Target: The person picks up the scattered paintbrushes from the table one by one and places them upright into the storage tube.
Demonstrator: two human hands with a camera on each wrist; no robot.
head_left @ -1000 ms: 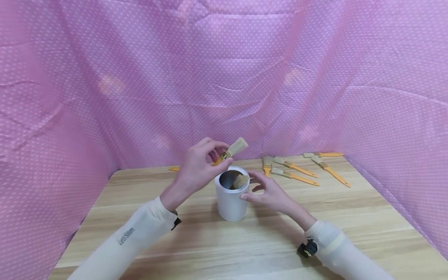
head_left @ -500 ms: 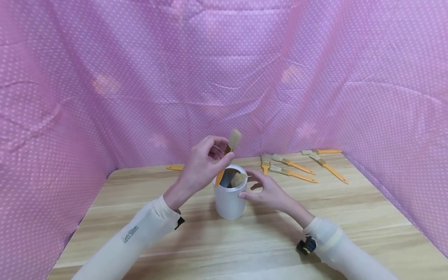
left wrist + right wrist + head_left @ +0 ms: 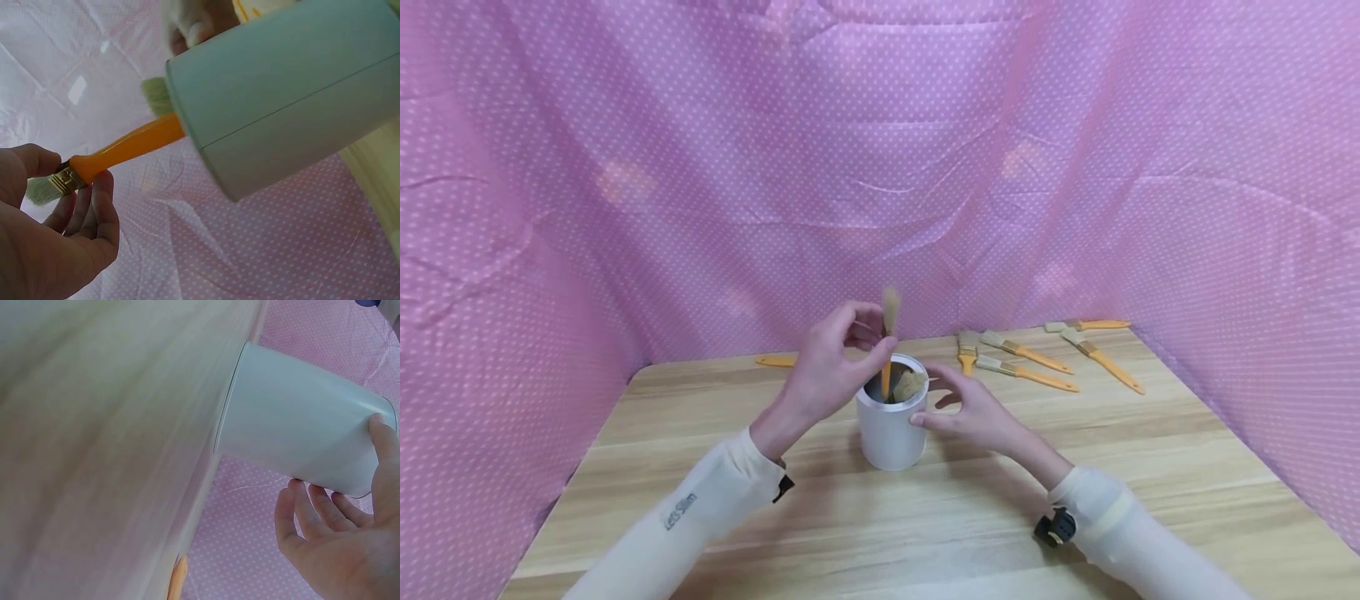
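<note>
A white can (image 3: 891, 437) stands upright on the table with its open mouth up. My left hand (image 3: 831, 358) pinches a paintbrush (image 3: 128, 149) at its metal band, bristles up. The orange handle points down and its lower end is inside the can's mouth, hidden by the wall in the left wrist view. Another paintbrush (image 3: 910, 385) is in the can, its pale bristles showing at the rim. From the right side my right hand (image 3: 977, 412) holds the can near the top, thumb on the near wall and fingers (image 3: 306, 509) around the far side.
Several paintbrushes (image 3: 1033, 375) with orange handles lie at the back right of the wooden table (image 3: 925, 533). One more orange handle (image 3: 775, 360) shows behind the left hand. A pink dotted cloth (image 3: 880, 167) hangs around the back and sides.
My left hand has turned the paintbrush from a slant to nearly upright and brought its handle into the can's mouth. The right hand has stayed at the can.
</note>
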